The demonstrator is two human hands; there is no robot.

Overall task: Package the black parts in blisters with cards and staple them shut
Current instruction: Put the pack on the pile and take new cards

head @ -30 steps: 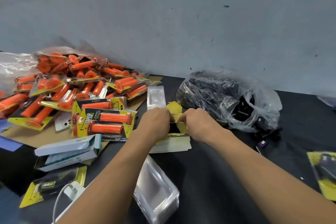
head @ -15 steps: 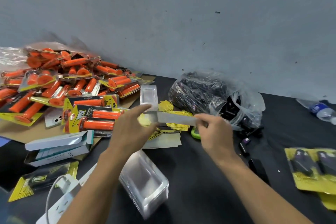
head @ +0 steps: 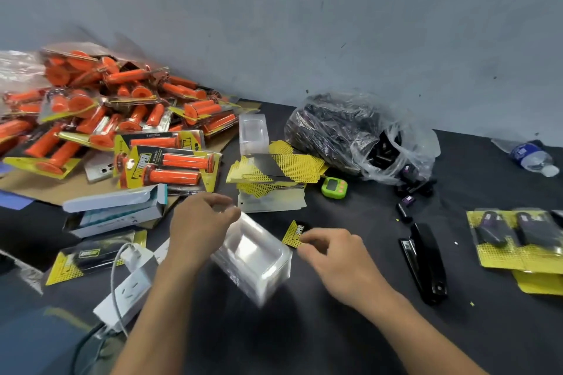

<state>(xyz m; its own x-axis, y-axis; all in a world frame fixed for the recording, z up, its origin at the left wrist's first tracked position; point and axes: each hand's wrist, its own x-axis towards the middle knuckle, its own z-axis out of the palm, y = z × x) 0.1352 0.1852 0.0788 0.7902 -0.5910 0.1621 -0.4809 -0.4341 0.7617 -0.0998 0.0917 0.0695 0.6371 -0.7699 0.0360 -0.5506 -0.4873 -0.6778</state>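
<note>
My left hand (head: 201, 222) pinches the upper edge of a stack of clear blisters (head: 253, 256) lying on the black table in front of me. To its right, my right hand (head: 329, 253) pinches a yellow-and-black card (head: 293, 233) by its lower end, just beside the blisters. A pile of the same cards (head: 274, 167) lies behind them. Farther back, a clear plastic bag of black parts (head: 350, 137) is slumped open, with loose black parts (head: 405, 210) spilled near it. A black stapler (head: 426, 262) lies to the right of my right hand.
Packaged orange grips (head: 122, 119) are heaped at the left on cardboard. A white box (head: 115, 210), a power strip (head: 128, 289), a green timer (head: 334, 187), another clear blister (head: 253, 134), a water bottle (head: 533, 157) and finished yellow packs (head: 518, 237) surround the work area.
Both hands came down from the card pile toward me. The left hand let go of the card and took hold of the blister stack. The right hand keeps the card.
</note>
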